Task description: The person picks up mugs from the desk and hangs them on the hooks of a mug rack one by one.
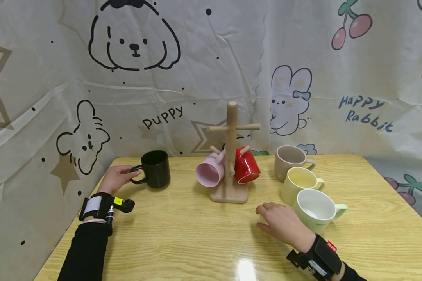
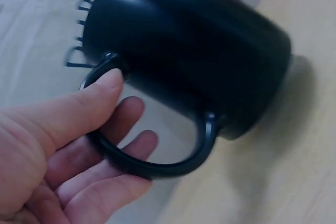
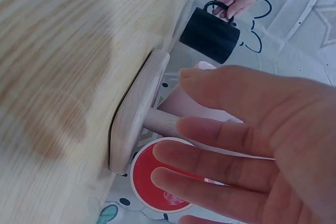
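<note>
At the table's left side, my left hand (image 1: 117, 179) holds a black mug (image 1: 157, 169) by its handle. The left wrist view shows the thumb on top of the handle (image 2: 157, 169) and the fingertips passing through and under it. My right hand (image 1: 285, 226) has nothing in its grasp; its fingers reach forward, loosely extended, over the table just left of a pale green mug (image 1: 314, 207). Between the hands stands a wooden mug rack (image 1: 232, 134), with a pink mug (image 1: 210, 170) and a red mug (image 1: 245, 166) hanging on its lower pegs.
Behind the pale green mug are a yellow mug (image 1: 300, 183) and a grey-brown mug (image 1: 291, 160), in a row along the right. The upper pegs (image 1: 249, 127) of the rack stick out sideways. A printed curtain (image 1: 214, 70) hangs behind the table (image 1: 183, 238).
</note>
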